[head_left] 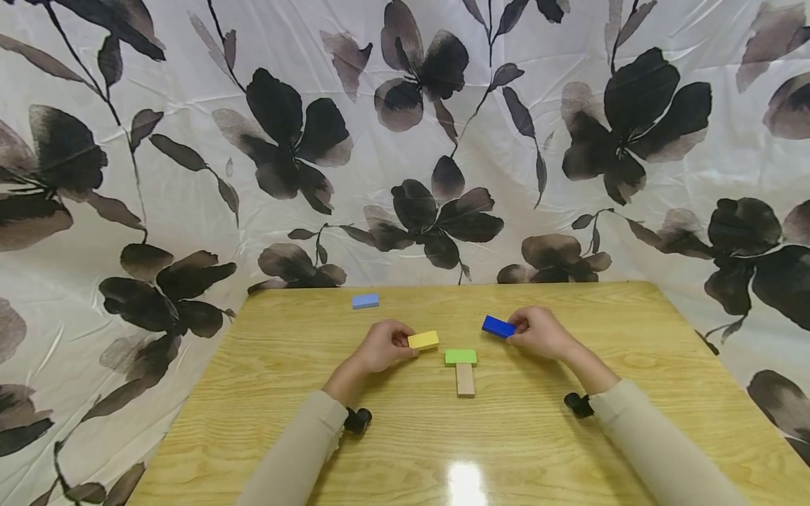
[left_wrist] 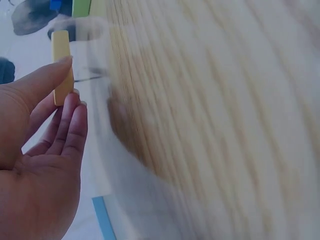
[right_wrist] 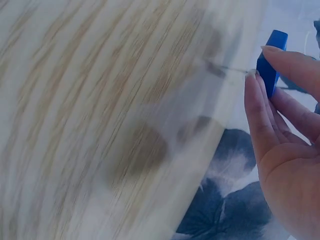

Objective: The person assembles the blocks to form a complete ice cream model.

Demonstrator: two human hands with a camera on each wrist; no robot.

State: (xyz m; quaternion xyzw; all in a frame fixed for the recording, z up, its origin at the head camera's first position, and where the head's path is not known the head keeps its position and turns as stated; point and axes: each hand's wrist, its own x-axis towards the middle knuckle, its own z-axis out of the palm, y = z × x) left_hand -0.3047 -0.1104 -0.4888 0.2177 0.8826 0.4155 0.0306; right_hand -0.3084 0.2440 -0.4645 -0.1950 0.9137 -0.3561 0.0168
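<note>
My left hand (head_left: 383,346) pinches a yellow block (head_left: 423,341) by one end, thumb on one side and fingers on the other. In the left wrist view that yellow block (left_wrist: 61,67) stands between thumb and fingertips. A dark blue block (head_left: 498,327), tilted a little, is pinched by my right hand (head_left: 540,333); the right wrist view shows the blue block (right_wrist: 272,62) between thumb and fingers. Between the hands, a green block (head_left: 460,357) lies crosswise at the far end of a plain wooden block (head_left: 465,380), making a T shape. Whether those two touch I cannot tell.
Toward the back left of the wooden table (head_left: 405,436) lies a light blue block (head_left: 365,301). A floral cloth (head_left: 405,154) hangs behind the table's far edge. Small black wrist devices sit at both cuffs.
</note>
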